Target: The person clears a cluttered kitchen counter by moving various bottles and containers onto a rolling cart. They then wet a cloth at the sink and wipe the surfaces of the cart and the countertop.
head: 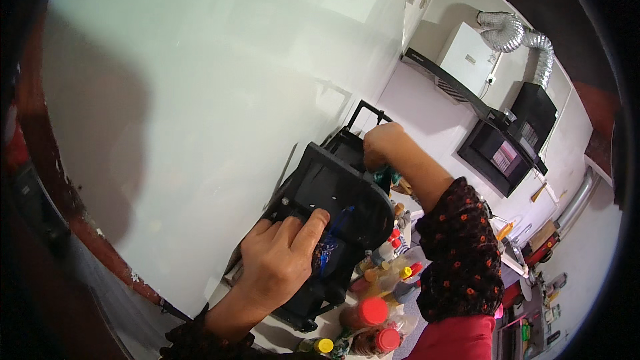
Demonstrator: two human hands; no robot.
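Note:
A black plastic rack or case (360, 205) with a raised rounded panel stands against the pale wall, above a counter crowded with jars. My left hand (280, 260) rests at its near side, fingers over the edge; a small blue and multicoloured item (324, 255) lies inside beside the fingertips. Whether the hand grips the edge cannot be told. My right hand (382, 142) is bent down at the far section of the black unit, near its upright black frame (367, 105). Its fingertips are hidden, and something green (384, 177) shows just below it.
Jars with red lids (372, 311), a yellow-capped bottle (324, 345) and several other bottles stand close on the right. A range hood (500, 155) and a white wall unit (465, 60) hang beyond. A pale wall (225, 85) rises on the left.

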